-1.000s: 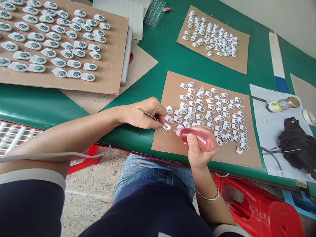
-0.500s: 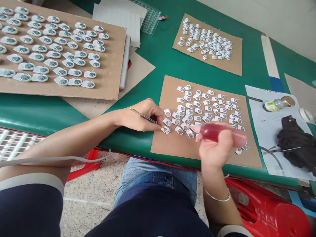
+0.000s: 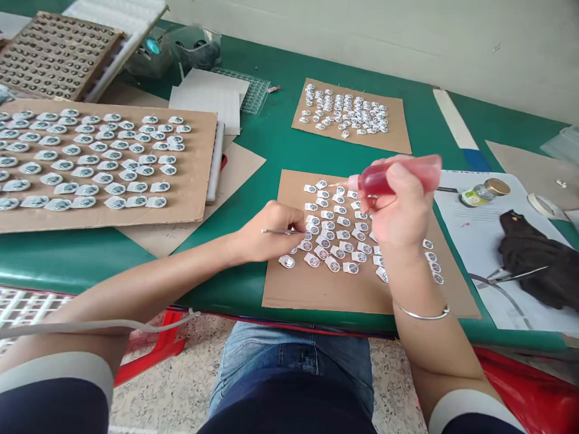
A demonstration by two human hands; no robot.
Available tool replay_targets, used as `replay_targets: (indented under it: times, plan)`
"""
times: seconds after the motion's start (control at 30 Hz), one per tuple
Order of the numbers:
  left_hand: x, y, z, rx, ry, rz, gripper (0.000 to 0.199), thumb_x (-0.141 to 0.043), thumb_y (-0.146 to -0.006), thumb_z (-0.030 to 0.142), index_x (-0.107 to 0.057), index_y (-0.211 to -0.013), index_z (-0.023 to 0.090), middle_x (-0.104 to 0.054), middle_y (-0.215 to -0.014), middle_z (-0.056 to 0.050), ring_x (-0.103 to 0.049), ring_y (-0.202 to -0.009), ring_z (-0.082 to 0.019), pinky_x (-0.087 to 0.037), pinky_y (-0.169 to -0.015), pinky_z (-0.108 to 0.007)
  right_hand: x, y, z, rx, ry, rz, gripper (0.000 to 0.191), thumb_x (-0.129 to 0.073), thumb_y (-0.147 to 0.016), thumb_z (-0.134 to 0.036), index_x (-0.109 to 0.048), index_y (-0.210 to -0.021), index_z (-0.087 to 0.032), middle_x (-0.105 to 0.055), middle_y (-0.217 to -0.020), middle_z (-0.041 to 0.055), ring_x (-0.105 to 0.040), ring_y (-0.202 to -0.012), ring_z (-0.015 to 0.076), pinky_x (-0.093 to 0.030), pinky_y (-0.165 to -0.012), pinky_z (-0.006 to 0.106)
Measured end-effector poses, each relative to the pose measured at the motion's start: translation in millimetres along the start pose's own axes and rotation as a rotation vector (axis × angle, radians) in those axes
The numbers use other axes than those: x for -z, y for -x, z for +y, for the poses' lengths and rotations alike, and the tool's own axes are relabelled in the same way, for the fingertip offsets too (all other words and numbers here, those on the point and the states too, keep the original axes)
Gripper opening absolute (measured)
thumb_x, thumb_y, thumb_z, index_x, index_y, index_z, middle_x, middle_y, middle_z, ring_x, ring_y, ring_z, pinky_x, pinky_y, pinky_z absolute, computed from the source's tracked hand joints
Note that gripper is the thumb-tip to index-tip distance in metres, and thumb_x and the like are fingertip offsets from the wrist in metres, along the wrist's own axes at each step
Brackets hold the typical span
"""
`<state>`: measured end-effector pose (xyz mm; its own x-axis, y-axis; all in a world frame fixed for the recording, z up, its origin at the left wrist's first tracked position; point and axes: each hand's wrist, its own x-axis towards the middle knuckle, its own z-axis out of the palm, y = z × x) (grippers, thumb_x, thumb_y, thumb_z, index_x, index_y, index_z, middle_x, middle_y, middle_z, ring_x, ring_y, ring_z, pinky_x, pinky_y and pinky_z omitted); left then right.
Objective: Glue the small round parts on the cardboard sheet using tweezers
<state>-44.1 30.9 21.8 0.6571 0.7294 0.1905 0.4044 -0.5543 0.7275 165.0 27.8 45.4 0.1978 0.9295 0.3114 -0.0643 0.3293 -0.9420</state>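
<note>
In my right hand [image 3: 402,205] is a squeeze bottle [image 3: 384,176] of red liquid, held nearly level with its thin nozzle pointing left. The nozzle tip is over the upper rows of small white tabbed pieces [image 3: 341,222], each bearing a round dark-and-silver disc. My left hand [image 3: 275,232] is closed around thin metal tweezers [image 3: 277,231] and rests at the left edge of the cardboard sheet [image 3: 325,295] that carries these pieces. The tweezers' tip lies beside a piece near that edge; whether it touches cannot be made out.
A larger cardboard [image 3: 190,181] with rows of similar pieces lies left. Another filled cardboard sheet [image 3: 398,138] is at the back. To the right are a small glass jar [image 3: 484,193], dark cloth [image 3: 534,259] and a tape roll [image 3: 545,206]. A clear tray [image 3: 256,93] sits behind.
My right hand has lifted the bottle up and away from the front row toward the back rows. My left hand with the tweezers has shifted to a row farther back. The head view has tilted up.
</note>
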Motion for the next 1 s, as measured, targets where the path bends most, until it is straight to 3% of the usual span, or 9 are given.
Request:
replay_targets:
  times: [0.13, 0.27, 0.57, 0.87, 1.0]
  plan:
    - [-12.2, 7.5, -15.6, -0.113, -0.084, 0.024, 0.010, -0.053, -0.076, 0.012, -0.062, -0.073, 0.014, -0.062, -0.064, 0.001, -0.054, -0.057, -0.008, -0.037, -0.052, -0.019, -1.4, 7.9, 17.6, -0.085, -0.061, 0.043, 0.021, -0.052, -0.081, -0.042, -0.045, -0.082, -0.022, -0.052, -0.060, -0.0035, -0.055, -0.047, 0.0127, -0.027, -0.031, 0.023]
    - [-16.0, 10.6, -23.6, -0.182, -0.090, -0.021, 0.011, -0.050, -0.079, 0.013, -0.060, -0.074, 0.014, -0.059, -0.064, 0.000, -0.053, -0.058, -0.009, -0.037, -0.054, -0.021, -3.2, 10.7, 22.4, -0.048, -0.002, 0.082, 0.022, -0.051, -0.083, -0.043, -0.042, -0.076, -0.023, -0.048, -0.053, -0.0054, -0.056, -0.045, 0.0130, -0.024, -0.028, 0.021]
    - [-15.4, 10.6, -20.9, -0.169, -0.088, -0.081, 0.013, -0.046, -0.081, 0.012, -0.057, -0.075, 0.014, -0.058, -0.065, -0.001, -0.051, -0.058, -0.011, -0.038, -0.056, -0.023, -3.2, 15.4, 27.1, 0.015, 0.039, 0.142, 0.019, -0.054, -0.082, -0.041, -0.052, -0.073, -0.024, -0.048, -0.057, -0.0011, -0.061, -0.058, 0.0174, -0.030, -0.033, 0.025]
    - [-16.1, 11.9, -16.9, -0.250, -0.100, -0.104, 0.014, -0.043, -0.081, 0.011, -0.055, -0.075, 0.015, -0.056, -0.066, -0.003, -0.051, -0.062, -0.014, -0.040, -0.059, -0.027, -9.7, 17.1, 25.9, 0.039, 0.140, 0.197, 0.024, -0.059, -0.077, -0.044, -0.054, -0.071, -0.021, -0.051, -0.059, -0.0016, -0.056, -0.048, 0.0137, -0.034, -0.032, 0.024]
    - [-16.5, 11.2, -12.8, -0.247, -0.179, -0.136, 0.017, -0.041, -0.080, 0.009, -0.053, -0.070, 0.015, -0.053, -0.064, -0.003, -0.048, -0.061, -0.014, -0.040, -0.058, -0.027, -12.7, 19.1, 33.2, 0.046, 0.184, 0.133, 0.022, -0.061, -0.076, -0.043, -0.054, -0.073, -0.022, -0.053, -0.063, -0.0015, -0.057, -0.050, 0.0135, -0.042, -0.038, 0.026]
